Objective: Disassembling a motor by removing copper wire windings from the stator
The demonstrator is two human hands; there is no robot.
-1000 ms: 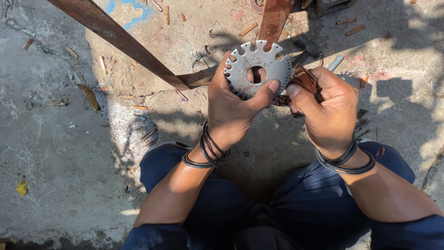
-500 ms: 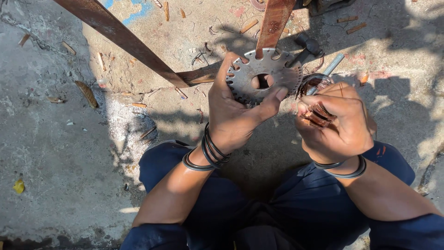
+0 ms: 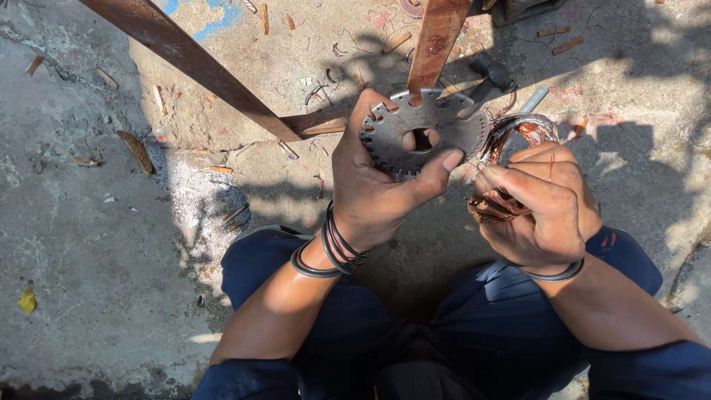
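My left hand [image 3: 378,189] grips a round grey metal disc [image 3: 422,137] with slots cut around its rim and a hole in the middle; the thumb lies across its lower edge. My right hand [image 3: 544,204], just to the right of the disc, is closed around a bundle of thin copper wire [image 3: 511,167] that loops up from the fist toward the disc's right side. Both wrists wear dark bangles. I sit on the ground with my legs in dark blue trousers [image 3: 459,333] below the hands.
A rusty angle-iron frame [image 3: 192,63] runs diagonally from upper left, with a rusty upright bar [image 3: 437,37] behind the disc. A hammer [image 3: 492,78] and a metal rod [image 3: 535,98] lie on the rough concrete ground [image 3: 96,222], with scattered copper bits and wood chips.
My right hand has pulled the copper wire bundle away from the disc, down and to the right. The left hand keeps holding the disc in about the same place.
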